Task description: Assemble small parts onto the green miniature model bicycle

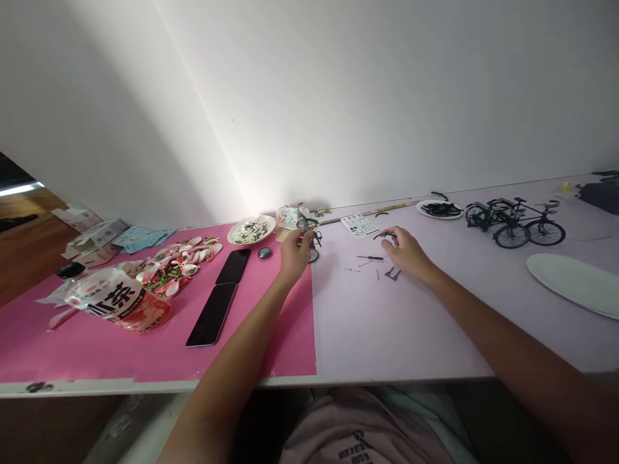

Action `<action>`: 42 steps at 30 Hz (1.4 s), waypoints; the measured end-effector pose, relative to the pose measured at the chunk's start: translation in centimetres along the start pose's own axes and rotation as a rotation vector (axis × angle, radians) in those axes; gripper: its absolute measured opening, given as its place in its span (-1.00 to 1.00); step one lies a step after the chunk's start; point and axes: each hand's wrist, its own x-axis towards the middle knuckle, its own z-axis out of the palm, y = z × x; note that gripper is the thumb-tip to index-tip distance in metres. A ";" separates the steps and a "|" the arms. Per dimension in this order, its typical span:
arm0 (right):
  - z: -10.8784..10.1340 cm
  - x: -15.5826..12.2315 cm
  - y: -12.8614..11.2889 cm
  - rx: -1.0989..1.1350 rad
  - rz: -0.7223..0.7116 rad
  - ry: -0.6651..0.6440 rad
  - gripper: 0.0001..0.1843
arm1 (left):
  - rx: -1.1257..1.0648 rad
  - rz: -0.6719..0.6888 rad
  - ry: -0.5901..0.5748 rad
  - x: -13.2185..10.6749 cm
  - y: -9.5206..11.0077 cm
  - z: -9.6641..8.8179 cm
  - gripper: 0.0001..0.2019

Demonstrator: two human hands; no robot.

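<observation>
Pinched in my left hand (294,256) is a small dark model bicycle (317,238), partly hidden behind my fingers and standing at the edge between the pink and pale surfaces. My right hand (402,250) is closed on a thin, dark curved piece (381,236), which points toward the left. Between my hands a printed sheet (359,225) of part drawings lies flat. Nearer to me are a dark stick-like tool (371,258), some thin small pieces and a dark forked part (393,274).
Model bicycles (513,233) stand at right, near a plate (423,207) of black parts and a white oval dish (575,283). To the left are a bowl (233,236), two phone-like black slabs (213,316), a drink bottle (120,299) and a pile of pink pieces (176,264).
</observation>
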 end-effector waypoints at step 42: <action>1.2 -4.3 -4.4 0.243 -0.281 -0.189 -0.47 | -0.032 -0.061 -0.143 -2.9 0.7 3.7 -0.69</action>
